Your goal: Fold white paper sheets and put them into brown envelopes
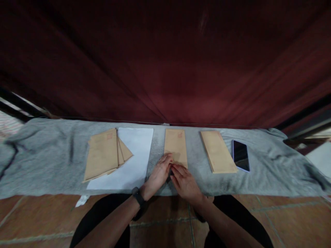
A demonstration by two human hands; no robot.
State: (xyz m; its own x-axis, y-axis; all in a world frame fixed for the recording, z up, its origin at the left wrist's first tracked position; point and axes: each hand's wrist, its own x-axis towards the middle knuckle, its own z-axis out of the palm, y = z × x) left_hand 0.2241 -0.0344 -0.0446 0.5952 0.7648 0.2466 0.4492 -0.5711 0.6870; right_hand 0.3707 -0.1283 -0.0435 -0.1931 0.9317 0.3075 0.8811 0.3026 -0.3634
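Note:
A brown paper envelope (pixel 176 144) lies upright in front of me, a small red print near its top right corner. Over its lower end, my left hand (pixel 160 169) and my right hand (pixel 186 182) meet with fingertips nearly touching. The fingers of both hands are bent and closed on the envelope's near edge; that edge is mostly hidden beneath them. To the left, a loose pile of brown envelopes (pixel 102 155) overlaps white paper sheets (pixel 141 151). A neater stack of envelopes (pixel 219 151) rests to the right.
A phone with a purple edge (pixel 241 155) lies beside the right stack. Everything rests on a grey cloth (pixel 266 158), which has a dark red upright surface (pixel 165 69) behind it. Below is a tiled floor (pixel 38 220) with a white scrap (pixel 82 200) near the cloth's edge.

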